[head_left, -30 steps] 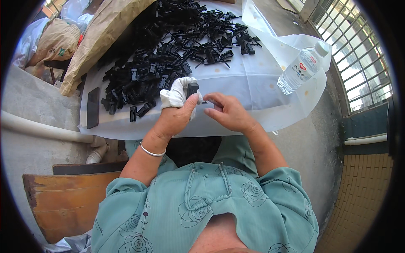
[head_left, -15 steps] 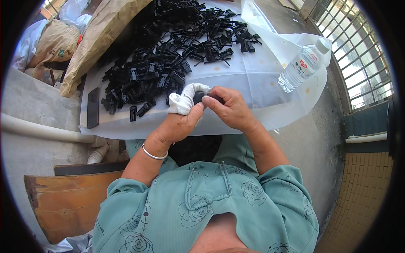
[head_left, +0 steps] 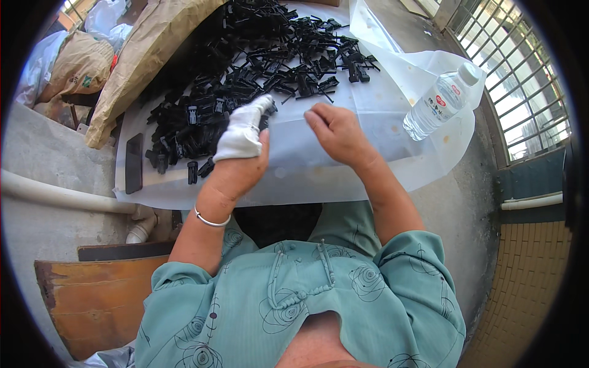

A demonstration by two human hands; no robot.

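the parts (head_left: 218,105) lie heaped over the surface's (head_left: 343,181) left and far side, likely for reach, the left hand (head_left: 244,162) in white cloth (head_left: 240,136) (padding, perhaps) beside them, grip hidden, the right hand (head_left: 340,135) curled closed, nothing showing.

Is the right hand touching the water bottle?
Apart: the head view shows the white sheet between the right hand and the water bottle.

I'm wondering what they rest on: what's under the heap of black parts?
The whitish sheet shows around them and through gaps. Where the black parts lie thickest, what's underneath is covered; the left hand also hides some of them.
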